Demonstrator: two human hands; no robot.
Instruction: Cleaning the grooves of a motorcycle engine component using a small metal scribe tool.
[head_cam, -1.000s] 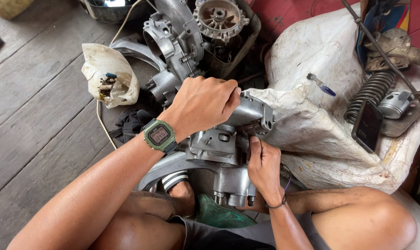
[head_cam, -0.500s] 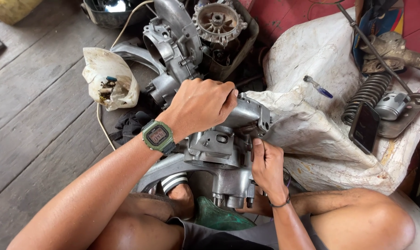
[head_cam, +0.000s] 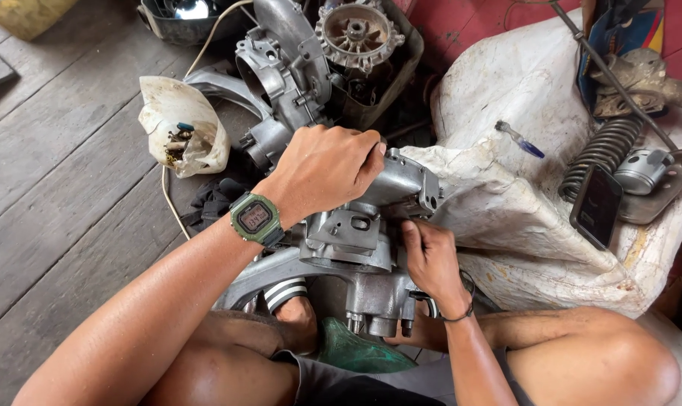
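Observation:
A grey metal engine casing rests between my knees on the wooden floor. My left hand, with a green watch on the wrist, is curled over the casing's top edge and grips it. My right hand presses its fingertips against the casing's right side, just below a protruding flange; whether a small part sits between the fingers is hidden.
A second engine case half and a finned round part in a tray lie beyond. A white bag of small parts sits left. At right, a dirty white sack carries a coil spring, piston, phone and toothbrush.
My right hand has slid slightly lower along the casing's right side. My left hand stays clamped on top.

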